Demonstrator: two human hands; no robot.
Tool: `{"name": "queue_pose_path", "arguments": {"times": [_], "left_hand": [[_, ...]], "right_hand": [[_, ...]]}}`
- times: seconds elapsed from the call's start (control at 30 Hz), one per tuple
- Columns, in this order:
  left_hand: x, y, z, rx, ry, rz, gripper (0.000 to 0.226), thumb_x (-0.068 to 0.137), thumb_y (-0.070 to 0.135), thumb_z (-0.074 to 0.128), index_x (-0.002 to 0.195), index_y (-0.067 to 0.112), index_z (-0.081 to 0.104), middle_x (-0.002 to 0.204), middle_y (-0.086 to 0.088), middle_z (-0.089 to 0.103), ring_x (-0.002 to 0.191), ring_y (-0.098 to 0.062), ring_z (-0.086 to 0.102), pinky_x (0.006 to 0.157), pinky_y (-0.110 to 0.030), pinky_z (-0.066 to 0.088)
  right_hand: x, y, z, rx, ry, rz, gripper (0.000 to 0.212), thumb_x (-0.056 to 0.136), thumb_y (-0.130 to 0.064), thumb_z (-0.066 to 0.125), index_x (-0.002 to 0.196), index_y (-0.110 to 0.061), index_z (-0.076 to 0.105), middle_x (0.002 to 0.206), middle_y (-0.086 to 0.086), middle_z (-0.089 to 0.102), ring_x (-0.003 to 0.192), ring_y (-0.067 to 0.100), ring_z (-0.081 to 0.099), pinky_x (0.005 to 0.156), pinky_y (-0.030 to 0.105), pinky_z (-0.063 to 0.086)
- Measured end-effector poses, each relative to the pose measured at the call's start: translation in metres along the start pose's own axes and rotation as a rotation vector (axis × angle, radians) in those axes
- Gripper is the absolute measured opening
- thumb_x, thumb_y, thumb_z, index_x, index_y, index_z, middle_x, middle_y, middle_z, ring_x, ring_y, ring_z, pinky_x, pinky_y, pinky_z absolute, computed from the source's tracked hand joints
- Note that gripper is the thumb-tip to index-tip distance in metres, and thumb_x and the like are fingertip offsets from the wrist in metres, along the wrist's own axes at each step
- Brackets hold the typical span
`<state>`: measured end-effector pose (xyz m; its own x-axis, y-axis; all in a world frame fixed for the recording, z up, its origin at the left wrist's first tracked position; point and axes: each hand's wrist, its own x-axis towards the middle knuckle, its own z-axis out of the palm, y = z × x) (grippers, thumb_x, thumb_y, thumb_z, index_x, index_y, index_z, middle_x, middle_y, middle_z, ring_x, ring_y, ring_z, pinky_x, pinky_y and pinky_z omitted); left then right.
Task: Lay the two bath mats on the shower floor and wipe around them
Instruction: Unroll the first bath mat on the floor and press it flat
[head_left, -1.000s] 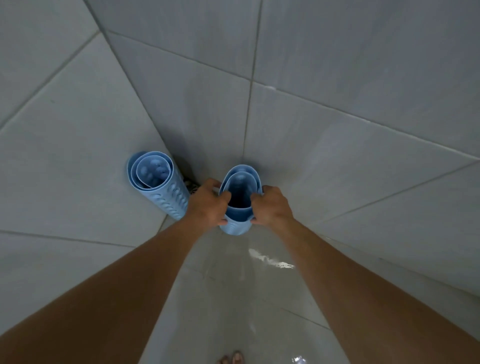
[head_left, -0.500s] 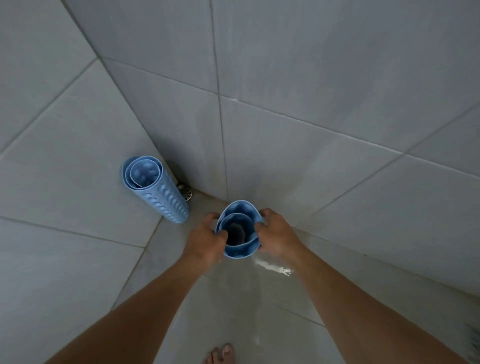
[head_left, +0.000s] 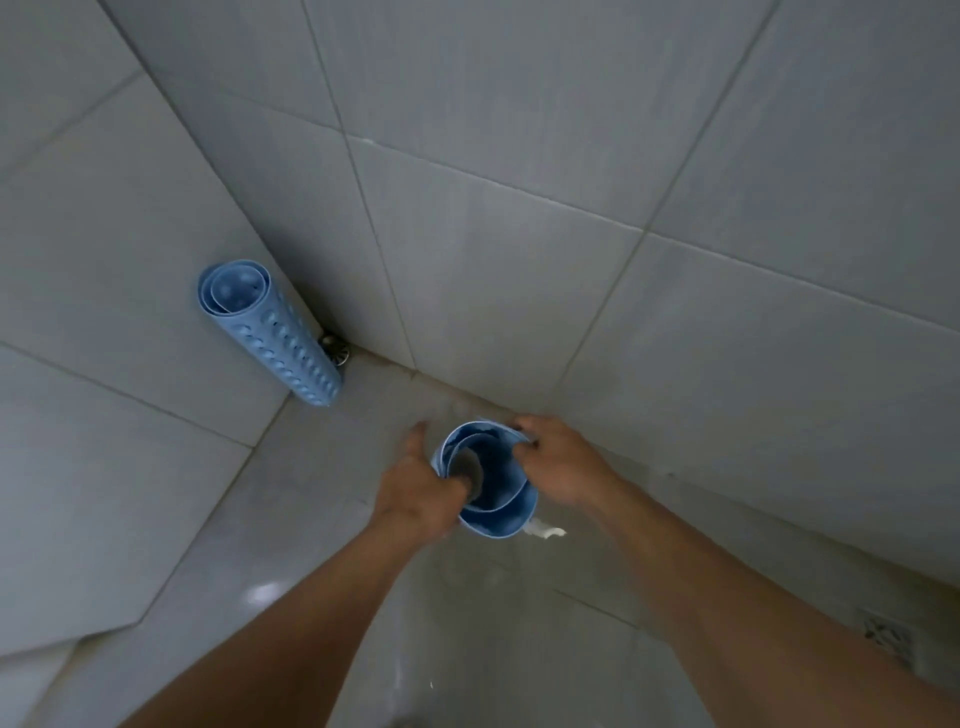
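Two blue bath mats are rolled into tubes. One rolled mat (head_left: 275, 332) stands upright in the corner, leaning on the left wall, with its suction bumps showing. I hold the second rolled mat (head_left: 491, 491) upright between both hands, just above the shower floor (head_left: 332, 467) near the right wall. My left hand (head_left: 415, 491) grips its left rim with a finger hooked inside the roll. On the right rim, my right hand (head_left: 558, 460) holds the top edge with curled fingers.
Grey tiled walls (head_left: 519, 208) meet at the corner. A small round metal drain (head_left: 335, 351) sits in the corner behind the standing mat. A square floor drain (head_left: 885, 636) lies at the right. A white smear (head_left: 543, 531) marks the wet floor under the held mat.
Both hands have carried the held mat down and away from the corner toward the right wall. The roll has loosened and widened. The other mat stays put.
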<state>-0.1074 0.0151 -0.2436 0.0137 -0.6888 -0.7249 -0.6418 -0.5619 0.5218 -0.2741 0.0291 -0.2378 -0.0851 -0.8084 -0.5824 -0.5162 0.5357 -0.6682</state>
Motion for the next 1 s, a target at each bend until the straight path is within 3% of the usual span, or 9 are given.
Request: {"name": "queue_pose_path", "arguments": {"times": [0.1, 0.23, 0.33, 0.47, 0.57, 0.67, 0.77, 0.83, 1.0], "left_hand": [[-0.002, 0.002, 0.011, -0.089, -0.112, -0.077, 0.054, 0.082, 0.005, 0.063, 0.132, 0.022, 0.051, 0.110, -0.015, 0.068, 0.073, -0.030, 0.074, 0.056, -0.039, 0.062], [0.003, -0.005, 0.024, -0.173, -0.191, -0.138, 0.037, 0.088, -0.001, 0.050, 0.125, 0.007, 0.055, 0.098, -0.021, 0.072, 0.068, -0.030, 0.075, 0.066, -0.041, 0.063], [0.005, -0.009, 0.037, -0.224, -0.234, -0.155, 0.036, 0.089, 0.001, 0.045, 0.125, 0.000, 0.051, 0.095, -0.026, 0.071, 0.068, -0.031, 0.075, 0.066, -0.041, 0.063], [0.010, -0.015, 0.049, -0.129, -0.229, -0.177, 0.033, 0.093, 0.015, 0.043, 0.120, -0.001, 0.055, 0.081, -0.022, 0.073, 0.071, -0.030, 0.075, 0.065, -0.041, 0.063], [0.017, -0.015, 0.047, -0.035, -0.184, -0.145, 0.030, 0.091, 0.019, 0.049, 0.110, -0.001, 0.060, 0.081, -0.020, 0.072, 0.071, -0.031, 0.074, 0.067, -0.042, 0.063], [0.025, -0.012, 0.044, -0.024, -0.155, -0.083, 0.028, 0.084, 0.012, 0.055, 0.108, 0.000, 0.065, 0.092, -0.015, 0.071, 0.070, -0.028, 0.074, 0.065, -0.042, 0.064], [0.026, -0.013, 0.047, -0.116, -0.148, -0.066, 0.029, 0.085, 0.006, 0.053, 0.111, -0.004, 0.062, 0.091, -0.020, 0.072, 0.069, -0.029, 0.075, 0.066, -0.040, 0.064], [0.022, -0.016, 0.050, -0.190, -0.157, -0.086, 0.028, 0.086, 0.004, 0.051, 0.111, -0.004, 0.061, 0.088, -0.020, 0.072, 0.068, -0.028, 0.075, 0.067, -0.037, 0.063], [0.010, -0.027, 0.061, -0.197, -0.169, -0.081, 0.031, 0.084, 0.008, 0.051, 0.112, 0.003, 0.063, 0.084, -0.016, 0.076, 0.068, -0.022, 0.076, 0.063, -0.031, 0.061]], "right_hand": [[0.003, 0.013, 0.001, -0.045, 0.025, 0.026, 0.014, 0.097, -0.024, 0.051, 0.110, -0.028, 0.046, 0.095, -0.002, 0.064, 0.075, 0.008, 0.059, 0.053, 0.024, 0.039], [0.008, 0.028, 0.012, -0.051, 0.083, 0.043, 0.011, 0.099, -0.032, 0.049, 0.109, -0.028, 0.045, 0.096, 0.002, 0.067, 0.077, 0.015, 0.063, 0.059, 0.029, 0.044], [0.010, 0.038, 0.017, -0.025, 0.146, 0.014, 0.011, 0.099, -0.026, 0.049, 0.110, -0.028, 0.050, 0.096, 0.002, 0.067, 0.082, 0.017, 0.063, 0.071, 0.032, 0.050], [0.005, 0.049, 0.020, 0.125, 0.145, 0.046, 0.030, 0.093, -0.016, 0.056, 0.120, -0.029, 0.053, 0.096, 0.001, 0.068, 0.084, 0.016, 0.067, 0.072, 0.031, 0.054], [-0.004, 0.059, 0.024, 0.228, 0.194, 0.064, 0.026, 0.095, -0.022, 0.061, 0.117, -0.024, 0.048, 0.097, -0.005, 0.063, 0.090, 0.016, 0.065, 0.080, 0.033, 0.053], [-0.014, 0.064, 0.029, 0.319, 0.188, 0.051, 0.020, 0.095, -0.032, 0.062, 0.110, -0.022, 0.057, 0.108, -0.006, 0.067, 0.101, 0.013, 0.065, 0.092, 0.034, 0.051], [-0.027, 0.062, 0.036, 0.403, 0.131, 0.028, 0.046, 0.072, -0.040, 0.068, 0.116, -0.026, 0.059, 0.115, -0.008, 0.067, 0.105, 0.011, 0.064, 0.096, 0.038, 0.049], [-0.033, 0.065, 0.041, 0.406, 0.122, 0.012, 0.069, 0.057, -0.034, 0.060, 0.125, -0.025, 0.053, 0.120, -0.008, 0.063, 0.108, 0.010, 0.060, 0.098, 0.039, 0.048], [-0.048, 0.086, 0.047, 0.323, 0.056, -0.044, 0.065, 0.057, -0.021, 0.054, 0.121, -0.028, 0.052, 0.117, -0.011, 0.062, 0.106, 0.009, 0.059, 0.091, 0.034, 0.050]]}}
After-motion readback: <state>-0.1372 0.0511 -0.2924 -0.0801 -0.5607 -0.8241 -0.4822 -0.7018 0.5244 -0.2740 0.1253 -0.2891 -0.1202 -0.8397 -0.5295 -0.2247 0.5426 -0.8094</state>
